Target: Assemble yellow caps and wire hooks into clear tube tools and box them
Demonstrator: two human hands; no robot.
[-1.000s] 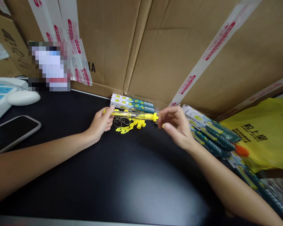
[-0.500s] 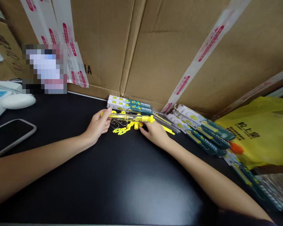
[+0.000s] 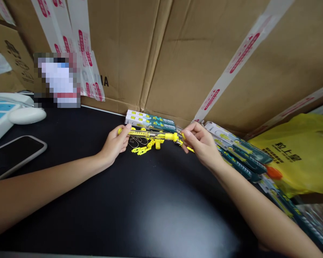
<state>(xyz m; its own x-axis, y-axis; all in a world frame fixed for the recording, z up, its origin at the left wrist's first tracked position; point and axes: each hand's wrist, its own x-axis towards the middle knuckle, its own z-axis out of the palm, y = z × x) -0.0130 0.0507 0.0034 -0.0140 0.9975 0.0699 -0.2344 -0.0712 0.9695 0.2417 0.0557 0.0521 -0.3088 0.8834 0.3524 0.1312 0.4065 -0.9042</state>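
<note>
My left hand [image 3: 115, 143] is closed around the left end of a clear tubular spring scale [image 3: 146, 134] with yellow fittings, held level above the table. At its right end is a yellow collar [image 3: 171, 136]. Just right of that, my right hand [image 3: 203, 143] is closed, thumb and forefinger pinching a small yellow part [image 3: 183, 136]. A short metallic piece with yellow [image 3: 178, 142] shows beside those fingertips; whether it is held or lies behind is unclear. Beneath the scale lie loose yellow plastic pieces [image 3: 142, 149] and thin metal hooks [image 3: 134, 142].
Printed boxes [image 3: 150, 120] lie behind my hands, against a large taped carton [image 3: 123, 53]. More boxes [image 3: 239, 147] and a yellow bag [image 3: 298, 154] occupy the right. At left are a phone [image 3: 16, 156] and a white power strip [image 3: 0, 113] on the black table [image 3: 140, 208].
My right hand has risen from among the loose pieces and moved right, now pinching a small yellow part near the scale's end. My left hand keeps holding the scale; the view shifted slightly.
</note>
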